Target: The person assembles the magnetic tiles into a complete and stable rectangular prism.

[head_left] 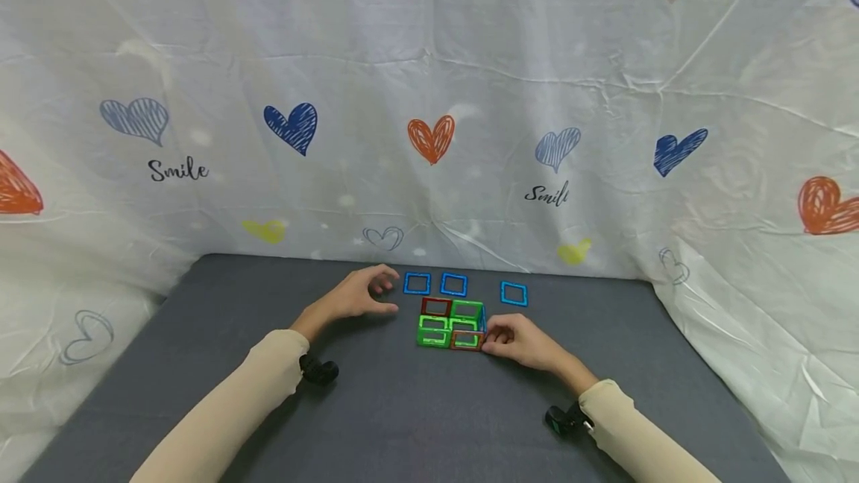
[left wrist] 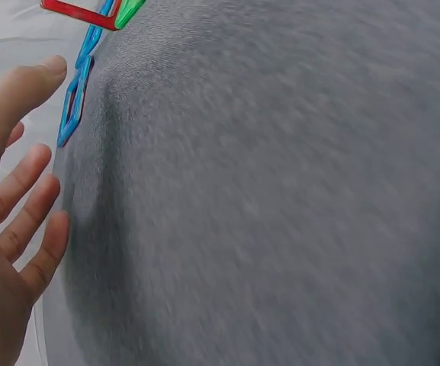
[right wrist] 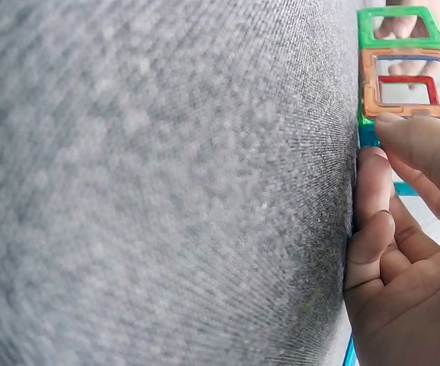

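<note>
Tile block (head_left: pixel 449 324) runs lengthwise left to right, right hand (head_left: pixel 522 341) pinching its right end (left hand (head_left: pixel 359 294) loosely spread).

My left arm (head_left: pixel 228 401), in a pale sleeve, enters at the lower left of the head view and slants up toward the centre. My left hand (head_left: pixel 352 295) holds nothing; its thumb (left wrist: pixel 21 95) stands apart from the loosely bent fingers (left wrist: pixel 33 217) at the left edge of its wrist view. My right arm (head_left: pixel 647 438), likewise sleeved, rises from the lower right. My right hand (head_left: pixel 526 341) lies right of centre, fingers (right wrist: pixel 374 183) curled, thumb (right wrist: pixel 425 145) reaching forward.
</note>
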`<state>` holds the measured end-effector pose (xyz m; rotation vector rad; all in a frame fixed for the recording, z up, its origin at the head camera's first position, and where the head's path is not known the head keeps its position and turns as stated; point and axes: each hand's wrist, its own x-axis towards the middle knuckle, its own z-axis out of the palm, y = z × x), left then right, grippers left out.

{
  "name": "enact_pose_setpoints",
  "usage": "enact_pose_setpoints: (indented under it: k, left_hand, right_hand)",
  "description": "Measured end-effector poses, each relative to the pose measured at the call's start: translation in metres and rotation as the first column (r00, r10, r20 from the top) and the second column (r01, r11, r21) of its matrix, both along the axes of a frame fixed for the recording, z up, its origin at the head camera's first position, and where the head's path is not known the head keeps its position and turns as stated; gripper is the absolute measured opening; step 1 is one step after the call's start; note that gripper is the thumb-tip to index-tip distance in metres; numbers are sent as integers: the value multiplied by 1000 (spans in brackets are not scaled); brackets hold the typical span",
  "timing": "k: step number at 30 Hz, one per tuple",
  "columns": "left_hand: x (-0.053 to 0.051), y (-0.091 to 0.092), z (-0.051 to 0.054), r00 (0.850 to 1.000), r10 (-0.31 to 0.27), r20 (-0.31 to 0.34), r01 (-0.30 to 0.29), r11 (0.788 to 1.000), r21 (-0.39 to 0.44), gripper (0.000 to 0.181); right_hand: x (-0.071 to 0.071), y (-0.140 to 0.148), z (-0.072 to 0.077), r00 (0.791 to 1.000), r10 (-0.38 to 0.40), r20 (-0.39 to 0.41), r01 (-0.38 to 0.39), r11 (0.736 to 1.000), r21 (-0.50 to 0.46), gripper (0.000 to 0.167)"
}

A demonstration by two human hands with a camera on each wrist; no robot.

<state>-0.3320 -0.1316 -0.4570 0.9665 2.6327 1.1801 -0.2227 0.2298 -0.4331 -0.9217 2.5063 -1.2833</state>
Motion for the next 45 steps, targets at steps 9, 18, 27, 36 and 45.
enact_pose_setpoints:
  k: [9, 18, 27, 36, 45]
  left_hand:
    - [-17, 25, -4, 999, 33, -24, -34, 999, -28, 57]
    - [-25, 42, -5, 996, 68, -56, -72, 995, -72, 50]
    - [-29, 47, -7, 994, 91, -60, -99, 985, -143, 34]
    - [-27, 48, -7, 994, 79, -74, -89, 985, -147, 7]
    - [-25, 49, -10, 993, 60, -102, -75, 986, -147, 7]
  right_hand:
    - [1, -1, 3, 1000, -14, 14, 14, 1000, 15, 7]
    - [-16, 7, -25, 1000, -20, 2, 20, 999, 29, 9]
    - [-20, 11, -30, 1000, -2, 29, 2, 1000, 11, 8]
    - [-21, 11, -29, 999, -9, 33, 8, 1000, 24, 8]
    - [-19, 11, -28, 999, -1, 37, 1, 1000, 8, 8]
